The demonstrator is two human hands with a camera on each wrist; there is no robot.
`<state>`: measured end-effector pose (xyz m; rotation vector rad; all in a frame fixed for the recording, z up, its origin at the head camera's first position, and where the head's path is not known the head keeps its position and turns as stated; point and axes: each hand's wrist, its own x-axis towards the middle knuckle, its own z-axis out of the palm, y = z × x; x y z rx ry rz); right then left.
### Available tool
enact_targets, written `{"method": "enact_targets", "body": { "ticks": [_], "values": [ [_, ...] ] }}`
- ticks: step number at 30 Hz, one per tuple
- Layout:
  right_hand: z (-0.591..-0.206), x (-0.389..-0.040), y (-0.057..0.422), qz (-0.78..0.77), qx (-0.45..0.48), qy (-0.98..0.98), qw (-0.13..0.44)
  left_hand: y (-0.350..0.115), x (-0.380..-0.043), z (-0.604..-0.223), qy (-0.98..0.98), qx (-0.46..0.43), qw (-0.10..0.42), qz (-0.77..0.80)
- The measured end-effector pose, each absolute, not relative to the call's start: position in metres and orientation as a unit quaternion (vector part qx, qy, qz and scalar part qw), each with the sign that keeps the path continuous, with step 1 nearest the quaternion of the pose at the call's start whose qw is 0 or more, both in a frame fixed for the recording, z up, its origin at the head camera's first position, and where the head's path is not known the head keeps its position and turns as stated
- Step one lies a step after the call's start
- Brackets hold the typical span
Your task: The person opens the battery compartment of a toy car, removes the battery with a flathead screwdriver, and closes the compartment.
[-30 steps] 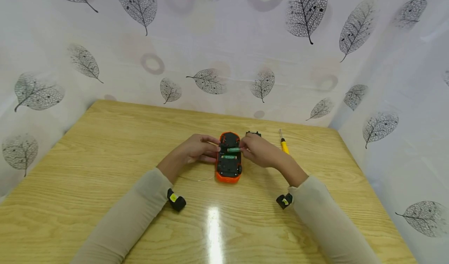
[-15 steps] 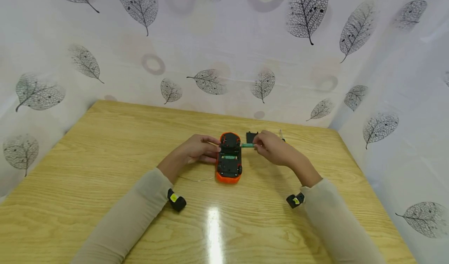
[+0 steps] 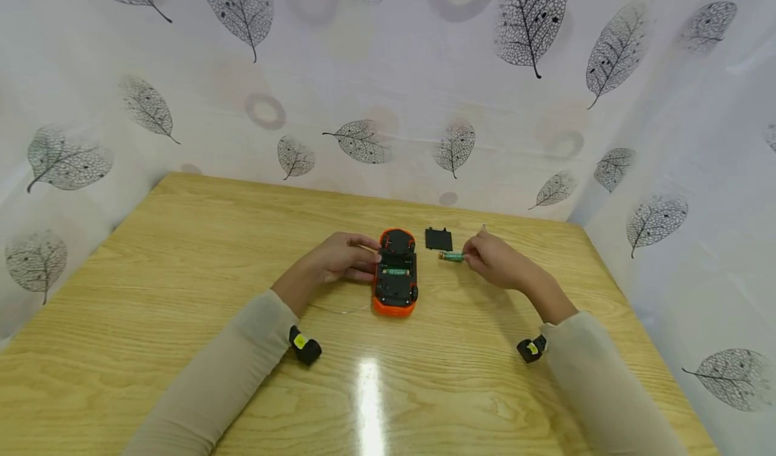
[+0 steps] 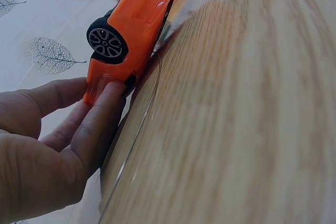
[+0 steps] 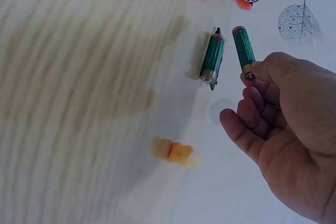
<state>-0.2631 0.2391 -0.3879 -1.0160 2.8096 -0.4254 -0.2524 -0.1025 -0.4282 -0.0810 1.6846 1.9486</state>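
Note:
An orange toy car (image 3: 396,304) lies underside up, its battery compartment uncovered. One green battery (image 3: 396,272) sits crosswise in that compartment. My left hand (image 3: 344,257) holds the car by its left side; in the left wrist view the fingers (image 4: 102,114) are against the orange body (image 4: 142,14). To the right of the car, my right hand (image 3: 497,261) pinches one end of a green battery (image 5: 243,48) between thumb and fingertips. A second loose green battery (image 5: 212,56) lies on the table beside it in the right wrist view.
A black battery cover (image 3: 438,239) lies right of the car. Mostly hidden behind the right hand is a yellow-handled screwdriver (image 5: 181,154). A thin wire (image 4: 136,145) trails from the car across the wooden table (image 3: 242,220). A leaf-patterned curtain (image 3: 388,72) hangs behind.
My right hand has carried a battery from over the car's compartment to the right, past the battery cover. The left hand and the car have stayed in place.

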Motion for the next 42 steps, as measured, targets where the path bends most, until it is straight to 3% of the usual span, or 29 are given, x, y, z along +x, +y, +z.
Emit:
{"method": "enact_targets", "body": {
  "ticks": [15,42],
  "values": [
    [-0.402,-0.266,0.244,-0.146,-0.347,0.922,0.093,-0.103,-0.251,-0.426,0.628,-0.036,0.280,0.725],
    [-0.399,-0.264,0.242,-0.141,-0.344,0.924,0.087,-0.102,-0.253,-0.428,0.626,-0.041,0.280,0.727]
  ]
}}
